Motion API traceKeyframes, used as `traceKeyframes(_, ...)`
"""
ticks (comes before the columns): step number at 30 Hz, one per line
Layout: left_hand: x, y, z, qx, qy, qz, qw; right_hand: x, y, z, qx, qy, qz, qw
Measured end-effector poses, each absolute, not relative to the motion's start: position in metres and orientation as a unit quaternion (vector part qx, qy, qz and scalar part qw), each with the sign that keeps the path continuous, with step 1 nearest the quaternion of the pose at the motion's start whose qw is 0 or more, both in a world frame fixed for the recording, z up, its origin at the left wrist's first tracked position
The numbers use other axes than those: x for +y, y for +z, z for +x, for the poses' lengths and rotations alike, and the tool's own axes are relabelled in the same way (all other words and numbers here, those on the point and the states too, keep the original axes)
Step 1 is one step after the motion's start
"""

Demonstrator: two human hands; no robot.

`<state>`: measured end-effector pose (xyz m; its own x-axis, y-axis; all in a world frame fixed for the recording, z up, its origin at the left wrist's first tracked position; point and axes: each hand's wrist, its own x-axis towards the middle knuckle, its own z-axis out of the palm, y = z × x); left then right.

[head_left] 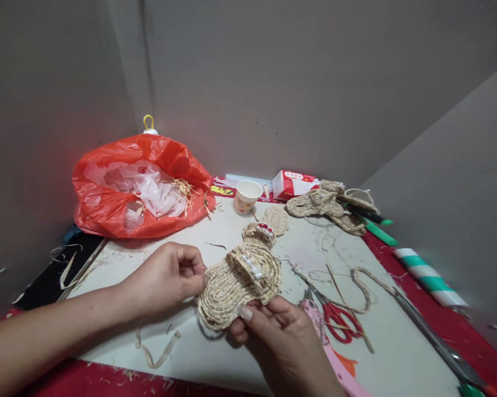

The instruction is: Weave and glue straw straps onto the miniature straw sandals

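Note:
A small woven straw slipper (223, 289) with clear beads across its strap is held just above the white board, its sole tilted toward me. My right hand (275, 336) grips its lower right edge, thumb on top and fingers underneath. At the slipper's left edge, my left hand (176, 278) has its thumb and forefinger pinched together on the rim; whether a strand lies between them is hidden. Just behind it sits another straw slipper (257, 236) with red beads on its strap. An oval woven straw piece (275, 220) lies beyond that one.
Red-handled scissors (341, 320) and a braided straw cord (366, 286) lie to the right. A paper cup (247, 197), a red-and-white box (293, 184) and more straw slippers (314, 201) stand at the back. An orange plastic bag (108, 218) with straw scraps fills the back left.

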<state>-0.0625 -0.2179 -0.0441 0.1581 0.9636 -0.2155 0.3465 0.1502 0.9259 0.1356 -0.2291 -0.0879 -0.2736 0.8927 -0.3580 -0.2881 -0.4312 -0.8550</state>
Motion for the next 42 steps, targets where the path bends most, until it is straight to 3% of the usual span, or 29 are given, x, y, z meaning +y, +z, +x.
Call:
traceKeyframes(10,-0.22,-0.043,-0.061,0.613,0.226,0.647,0.393,-0.233,-0.085,0.128,-0.335,0.68,-0.496,0.423)
traceKeyframes(17,-0.22,-0.057,-0.056,0.575,0.329,0.527,0.533,-0.237,-0.085,0.125,-0.317,0.658,-0.508,0.456)
traceKeyframes(25,-0.218,-0.058,-0.053,0.549,0.374,0.47,0.581,-0.229,-0.098,0.134,-0.325,0.696,-0.48,0.424)
traceKeyframes(42,-0.2,-0.063,-0.067,0.541,0.304,0.343,0.705,-0.231,-0.097,0.134,-0.325,0.731,-0.441,0.407)
